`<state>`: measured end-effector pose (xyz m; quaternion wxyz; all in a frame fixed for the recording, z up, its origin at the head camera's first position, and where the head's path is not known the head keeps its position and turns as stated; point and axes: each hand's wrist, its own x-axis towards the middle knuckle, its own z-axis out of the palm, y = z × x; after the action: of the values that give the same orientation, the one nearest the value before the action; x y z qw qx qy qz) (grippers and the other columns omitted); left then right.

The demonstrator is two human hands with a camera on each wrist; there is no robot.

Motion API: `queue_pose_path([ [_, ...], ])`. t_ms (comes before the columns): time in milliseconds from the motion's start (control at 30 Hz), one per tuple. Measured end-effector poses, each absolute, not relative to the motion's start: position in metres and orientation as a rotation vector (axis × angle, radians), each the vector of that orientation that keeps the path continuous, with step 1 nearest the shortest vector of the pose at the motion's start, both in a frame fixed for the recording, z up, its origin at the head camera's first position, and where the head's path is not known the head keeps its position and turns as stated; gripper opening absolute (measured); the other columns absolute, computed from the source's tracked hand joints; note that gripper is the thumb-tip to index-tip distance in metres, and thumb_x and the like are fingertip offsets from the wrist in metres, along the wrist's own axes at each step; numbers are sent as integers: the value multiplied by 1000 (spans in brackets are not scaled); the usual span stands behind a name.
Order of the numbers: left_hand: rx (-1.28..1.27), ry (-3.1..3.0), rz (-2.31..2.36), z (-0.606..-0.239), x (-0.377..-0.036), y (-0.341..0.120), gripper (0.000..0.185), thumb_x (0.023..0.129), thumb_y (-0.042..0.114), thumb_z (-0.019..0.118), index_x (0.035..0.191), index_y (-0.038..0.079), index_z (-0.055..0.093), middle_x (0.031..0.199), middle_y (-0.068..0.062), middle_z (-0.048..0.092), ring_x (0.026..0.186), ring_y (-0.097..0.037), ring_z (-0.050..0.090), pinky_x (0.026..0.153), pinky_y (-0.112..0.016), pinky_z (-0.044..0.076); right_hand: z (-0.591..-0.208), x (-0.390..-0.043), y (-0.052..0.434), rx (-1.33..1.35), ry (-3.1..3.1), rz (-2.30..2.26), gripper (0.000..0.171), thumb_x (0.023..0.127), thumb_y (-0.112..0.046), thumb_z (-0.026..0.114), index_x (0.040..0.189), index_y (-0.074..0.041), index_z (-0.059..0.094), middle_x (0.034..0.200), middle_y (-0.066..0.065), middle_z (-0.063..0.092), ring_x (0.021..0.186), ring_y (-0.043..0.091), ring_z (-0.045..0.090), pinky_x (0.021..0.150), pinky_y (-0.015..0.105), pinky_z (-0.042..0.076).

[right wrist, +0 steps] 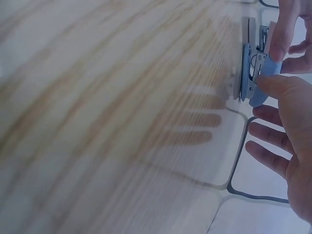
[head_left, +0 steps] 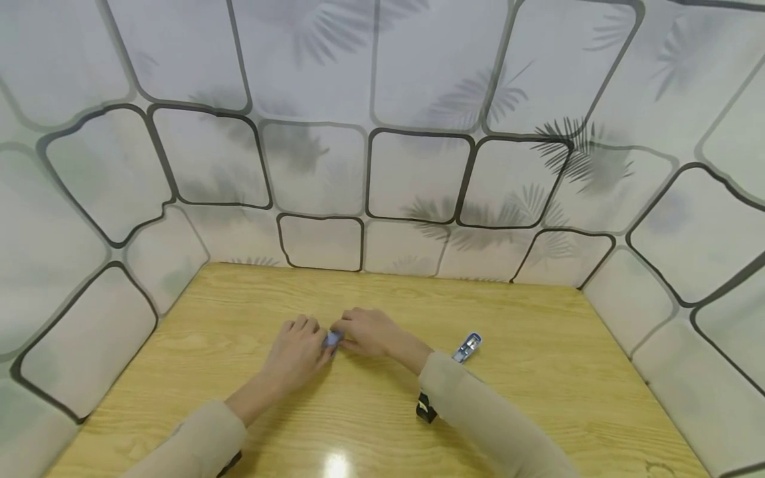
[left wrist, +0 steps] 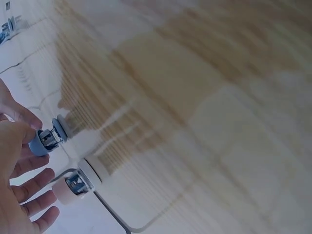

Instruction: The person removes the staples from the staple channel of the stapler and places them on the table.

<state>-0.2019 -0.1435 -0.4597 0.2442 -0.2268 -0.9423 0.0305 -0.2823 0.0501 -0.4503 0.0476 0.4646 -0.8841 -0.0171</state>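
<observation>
We find both hands meeting near the middle of the wooden table (head_left: 538, 372), working jointly on one small blue stapler (head_left: 332, 339) held between them just above the tabletop. The left hand (head_left: 297, 352) pinches the piece with thumb and forefinger, the remaining fingers loosely spread beneath; in the left wrist view the item it pinches (left wrist: 46, 139) shows as a blue-capped end with bright metal at its core, and a second, pale-capped item (left wrist: 78, 179) of like build sits just below it; we cannot tell whether that one is a separate piece or a reflection. The right hand (head_left: 368, 330) likewise pinches the stapler, and the right wrist view shows the blue body (right wrist: 253, 78) edge-on with its metal insert exposed, thumb under and a finger over it, the other fingers extended and free. We judge the two-sided pinch serves to steady the small part while its metal section is handled. A second blue stapler (head_left: 467, 346) lies flat on the table, well apart to the right of the right forearm, untouched. A dark wrist-mounted device (head_left: 425, 408) shows at the right sleeve. Patterned panels (head_left: 323, 166) enclose the table on three sides.
</observation>
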Motion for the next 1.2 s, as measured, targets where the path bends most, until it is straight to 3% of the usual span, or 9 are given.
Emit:
queue_pose_path([
  [433, -688, -2683, 17, -458, -204, -123, 29, 96, 38, 77, 102, 10, 74, 99, -5, 70, 97, -24, 64, 87, -43, 58, -448, -272, 78, 1385, -2656, -38, 27, 102, -35, 69, 125, -21, 74, 113, -4, 74, 98, 12, 70, 75, 20, 57],
  [933, -818, -2651, -23, -460, -211, -100, 32, 96, 45, 75, 105, 14, 75, 100, -1, 71, 97, -21, 66, 86, -38, 60, -451, -262, 115, 1321, -2653, -39, 28, 100, -38, 72, 121, -20, 74, 109, -4, 73, 92, 12, 68, 71, 21, 55],
  [1200, -906, -2688, -122, -459, -213, -83, 30, 100, 40, 71, 106, 11, 74, 105, -4, 72, 98, -21, 65, 87, -39, 58, -452, -257, 142, 1355, -2576, -20, 27, 98, -36, 75, 117, -17, 74, 104, -4, 73, 87, 10, 66, 70, 19, 54],
])
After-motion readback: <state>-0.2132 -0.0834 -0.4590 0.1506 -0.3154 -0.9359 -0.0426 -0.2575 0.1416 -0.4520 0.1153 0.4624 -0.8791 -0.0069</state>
